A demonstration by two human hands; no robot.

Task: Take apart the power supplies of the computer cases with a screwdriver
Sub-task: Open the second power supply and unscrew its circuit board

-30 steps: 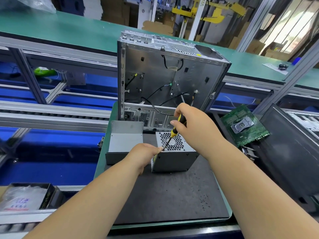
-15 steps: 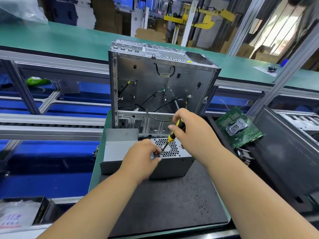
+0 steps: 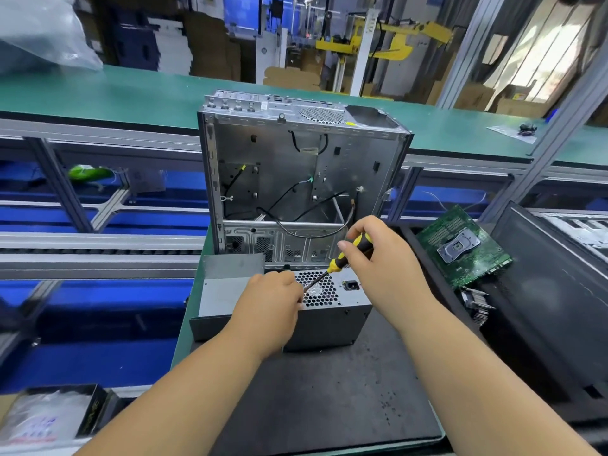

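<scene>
A grey power supply [image 3: 332,320] with a honeycomb fan grille sits on the black mat [image 3: 329,399]. Beside it on the left lies a second grey metal box [image 3: 223,291]. My left hand [image 3: 269,311] grips the power supply's top left edge. My right hand [image 3: 381,268] holds a yellow and black screwdriver [image 3: 348,255], with the shaft slanting down left to the grille near my left fingers. The tip is hidden by my left hand. Behind them stands an open, gutted computer case [image 3: 296,179] with loose black cables.
A green motherboard [image 3: 460,245] lies to the right against a black case panel [image 3: 552,291]. A small tray with a plastic bag [image 3: 49,419] sits at the lower left. Conveyor rails [image 3: 98,241] run on the left, and a green bench [image 3: 131,97] runs behind.
My left hand has slid up over the power supply's top left edge. The screwdriver handle has risen and tilted a little more to the right. The view has shifted.
</scene>
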